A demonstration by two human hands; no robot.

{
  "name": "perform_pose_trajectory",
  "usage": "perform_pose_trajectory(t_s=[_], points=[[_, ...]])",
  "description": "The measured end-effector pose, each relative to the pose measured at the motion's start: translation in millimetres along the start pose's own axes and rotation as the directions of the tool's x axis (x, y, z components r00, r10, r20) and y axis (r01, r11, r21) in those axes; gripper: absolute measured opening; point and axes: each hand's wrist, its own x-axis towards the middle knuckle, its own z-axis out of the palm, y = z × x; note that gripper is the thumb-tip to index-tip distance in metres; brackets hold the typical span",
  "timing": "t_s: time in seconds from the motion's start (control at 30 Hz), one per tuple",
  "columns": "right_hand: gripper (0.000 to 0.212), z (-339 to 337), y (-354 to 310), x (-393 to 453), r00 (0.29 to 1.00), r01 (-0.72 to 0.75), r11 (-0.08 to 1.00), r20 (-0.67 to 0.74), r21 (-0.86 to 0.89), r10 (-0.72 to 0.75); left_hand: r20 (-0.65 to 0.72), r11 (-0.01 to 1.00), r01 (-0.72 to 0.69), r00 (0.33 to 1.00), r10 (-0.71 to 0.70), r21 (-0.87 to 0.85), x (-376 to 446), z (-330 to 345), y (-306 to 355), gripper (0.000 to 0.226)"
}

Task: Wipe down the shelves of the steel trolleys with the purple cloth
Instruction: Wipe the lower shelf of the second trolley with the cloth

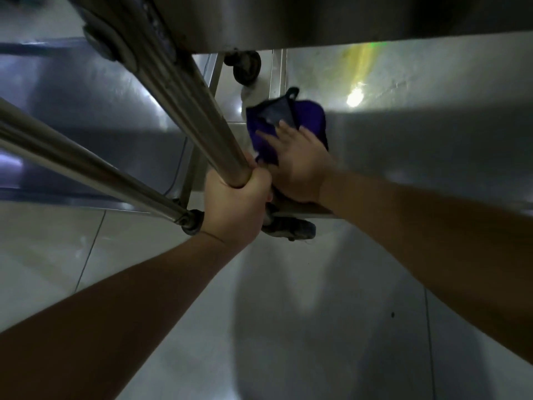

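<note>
I look steeply down past a steel trolley. My left hand (235,203) is closed around the bottom of its upright corner post (184,90). My right hand (297,163) lies flat, fingers spread, pressing the purple cloth (308,116) onto the bottom shelf (403,140) near that corner. A dark patch with a loop shows on top of the cloth. Part of the cloth is hidden under my palm.
An upper shelf (346,21) overhangs at the top. A second trolley's shelf (72,105) and a slanting steel rail (86,166) stand on the left. Caster wheels (245,67) (291,226) rest on the pale tiled floor (259,327). A light glare (354,98) reflects off the shelf.
</note>
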Motion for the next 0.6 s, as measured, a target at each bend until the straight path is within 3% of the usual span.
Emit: perform_pose_trajectory(t_s=[0.17, 0.3, 0.43, 0.57, 0.6], points=[[0.071, 4, -5, -73, 0.977, 0.212, 0.975, 0.036, -0.06, -0.21, -0.015, 1.0, 0.018, 1.0, -0.018, 0.004, -2, -1, 6, 0.037], [0.078, -1, 2, -101, 0.971, 0.235, 0.964, 0.074, -0.125, -0.227, -0.044, 0.994, 0.09, 0.995, -0.087, 0.064, -7, 0, 11, 0.038], [0.078, -3, 24, -128, 0.981, 0.194, 0.966, 0.015, -0.172, -0.194, -0.168, 0.938, 0.178, 0.977, -0.133, 0.296, -12, -1, 14, 0.014], [0.074, -10, 51, -151, 0.987, 0.157, 0.969, -0.003, -0.188, -0.16, -0.11, 0.802, 0.126, 0.991, -0.075, 0.584, -43, -12, 0, 0.043], [0.073, -10, 58, -156, 0.989, 0.146, 0.967, 0.001, -0.209, -0.149, -0.129, 0.743, 0.167, 0.986, -0.109, 0.649, -57, -12, -6, 0.052]])
